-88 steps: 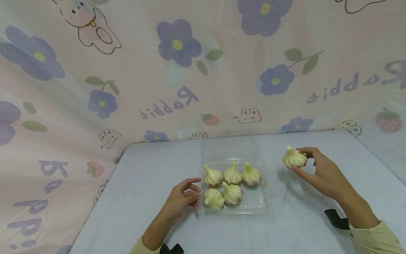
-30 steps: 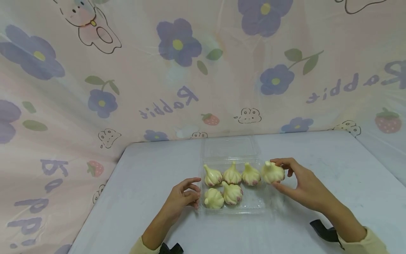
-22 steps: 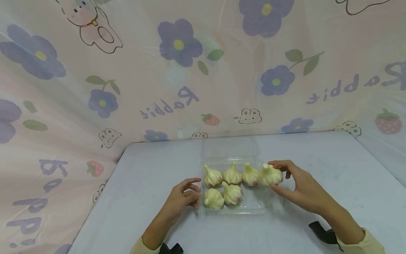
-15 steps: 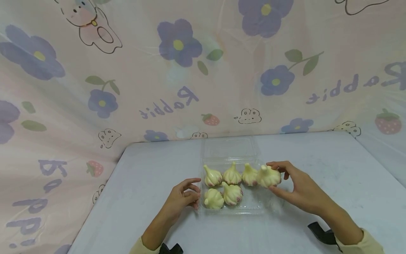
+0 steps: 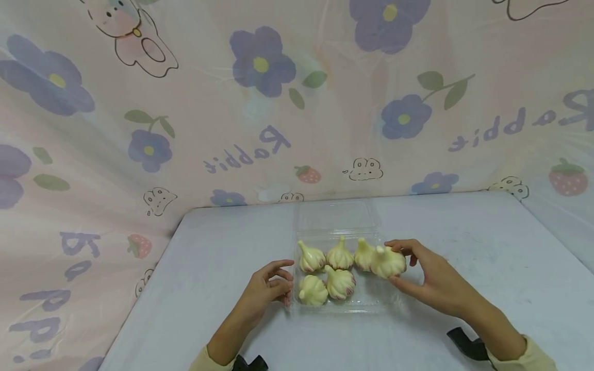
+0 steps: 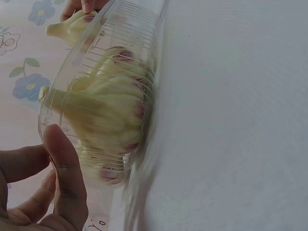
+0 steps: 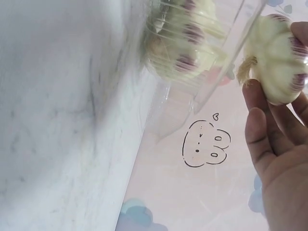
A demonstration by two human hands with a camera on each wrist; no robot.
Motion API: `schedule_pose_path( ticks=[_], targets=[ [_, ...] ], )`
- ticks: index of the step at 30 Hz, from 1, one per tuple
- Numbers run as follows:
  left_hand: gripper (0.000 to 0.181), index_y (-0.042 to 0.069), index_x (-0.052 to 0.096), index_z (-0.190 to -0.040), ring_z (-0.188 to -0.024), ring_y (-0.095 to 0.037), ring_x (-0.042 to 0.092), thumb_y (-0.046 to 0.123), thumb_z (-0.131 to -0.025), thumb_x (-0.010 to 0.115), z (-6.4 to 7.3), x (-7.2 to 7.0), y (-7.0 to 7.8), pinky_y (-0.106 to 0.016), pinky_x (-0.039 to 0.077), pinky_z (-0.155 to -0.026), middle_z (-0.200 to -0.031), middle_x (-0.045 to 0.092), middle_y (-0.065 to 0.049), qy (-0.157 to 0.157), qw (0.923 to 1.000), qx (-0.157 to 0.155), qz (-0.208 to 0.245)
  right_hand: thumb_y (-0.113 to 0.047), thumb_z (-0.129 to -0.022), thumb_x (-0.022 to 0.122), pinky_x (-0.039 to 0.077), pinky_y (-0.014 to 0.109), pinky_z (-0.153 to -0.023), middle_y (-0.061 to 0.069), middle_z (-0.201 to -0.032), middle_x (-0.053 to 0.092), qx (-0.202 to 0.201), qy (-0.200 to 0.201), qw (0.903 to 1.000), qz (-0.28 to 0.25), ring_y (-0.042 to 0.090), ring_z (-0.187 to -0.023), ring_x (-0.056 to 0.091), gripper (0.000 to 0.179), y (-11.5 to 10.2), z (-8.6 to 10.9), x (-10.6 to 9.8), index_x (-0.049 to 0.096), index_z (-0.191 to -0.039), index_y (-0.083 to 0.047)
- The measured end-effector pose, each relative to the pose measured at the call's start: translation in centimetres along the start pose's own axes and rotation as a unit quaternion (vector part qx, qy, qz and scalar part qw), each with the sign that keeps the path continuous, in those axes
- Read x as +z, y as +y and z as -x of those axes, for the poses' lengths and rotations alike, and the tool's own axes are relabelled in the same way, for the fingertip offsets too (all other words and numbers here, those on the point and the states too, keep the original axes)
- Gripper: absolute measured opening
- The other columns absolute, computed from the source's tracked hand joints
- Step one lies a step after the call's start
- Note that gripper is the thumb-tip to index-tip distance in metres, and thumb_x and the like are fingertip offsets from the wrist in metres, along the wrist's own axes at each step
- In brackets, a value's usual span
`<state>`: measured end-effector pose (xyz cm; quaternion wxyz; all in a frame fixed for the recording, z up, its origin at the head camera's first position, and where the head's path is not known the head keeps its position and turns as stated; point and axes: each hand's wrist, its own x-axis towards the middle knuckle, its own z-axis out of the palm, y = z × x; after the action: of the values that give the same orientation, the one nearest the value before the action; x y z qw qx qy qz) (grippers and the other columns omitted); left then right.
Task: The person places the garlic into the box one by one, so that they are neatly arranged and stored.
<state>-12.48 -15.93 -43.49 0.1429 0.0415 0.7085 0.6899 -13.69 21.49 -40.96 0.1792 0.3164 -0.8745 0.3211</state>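
My right hand (image 5: 438, 281) holds a garlic bulb (image 5: 388, 262) between thumb and fingers, over the right part of a clear plastic clamshell box (image 5: 341, 310). In the right wrist view the held garlic bulb (image 7: 276, 60) is above the box rim, its dry root tuft facing the camera. Several other pale bulbs with purplish bases, one of them a garlic bulb (image 5: 313, 290), sit in two rows inside. The held bulb partly hides the back row's right one. My left hand (image 5: 269, 286) touches the box's left side with loosely bent fingers; its fingertip (image 6: 58, 137) lies at the rim.
The clear lid (image 5: 336, 216) is folded back flat behind the box on the white table (image 5: 223, 252). Behind the table hangs a printed curtain (image 5: 325, 118) with flowers and rabbits. Black wrist mounts (image 5: 467, 344) stick out beneath both forearms.
My right hand has brought the garlic bulb leftward from the table's right side to above the box's front-right space. The left hand has stayed at the box's left side.
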Motion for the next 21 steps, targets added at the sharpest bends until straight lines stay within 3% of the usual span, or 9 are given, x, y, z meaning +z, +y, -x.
schedule_pose_path(
  ticks=[10,17,21],
  targets=[
    [0.055,-0.001,0.045,-0.144,-0.07,-0.009,0.06,-0.001,-0.092,0.064,0.2,0.1,0.2,-0.024,0.057,-0.062,-0.106,0.055,-0.01,-0.006,1.0,0.004,-0.001,-0.015,-0.077,0.084,0.044,0.018,-0.073,-0.016,-0.111,0.057,-0.002,-0.012,0.9999,0.005,-0.002,-0.091,0.049,0.068,-0.7,0.1,0.5,0.052,-0.136,-0.02],
    [0.055,-0.001,0.045,-0.144,-0.07,-0.009,0.06,-0.001,-0.093,0.064,0.2,0.1,0.2,-0.024,0.057,-0.062,-0.105,0.055,-0.009,-0.006,1.0,0.004,0.0,-0.017,-0.079,0.084,0.049,0.02,-0.08,-0.012,-0.128,0.058,-0.014,-0.03,0.9994,0.009,0.001,-0.103,0.055,0.065,-1.0,0.2,0.9,0.053,-0.136,-0.018],
    [0.055,0.0,0.045,-0.144,-0.07,-0.009,0.06,-0.002,-0.093,0.063,0.1,0.0,0.1,-0.024,0.057,-0.062,-0.105,0.055,-0.009,-0.003,1.0,0.005,-0.002,-0.028,-0.081,0.083,0.046,0.016,-0.094,-0.012,-0.132,0.059,-0.003,-0.043,0.9983,0.039,0.009,-0.118,0.057,0.061,-1.0,0.4,1.2,0.055,-0.135,-0.023]
  ],
)
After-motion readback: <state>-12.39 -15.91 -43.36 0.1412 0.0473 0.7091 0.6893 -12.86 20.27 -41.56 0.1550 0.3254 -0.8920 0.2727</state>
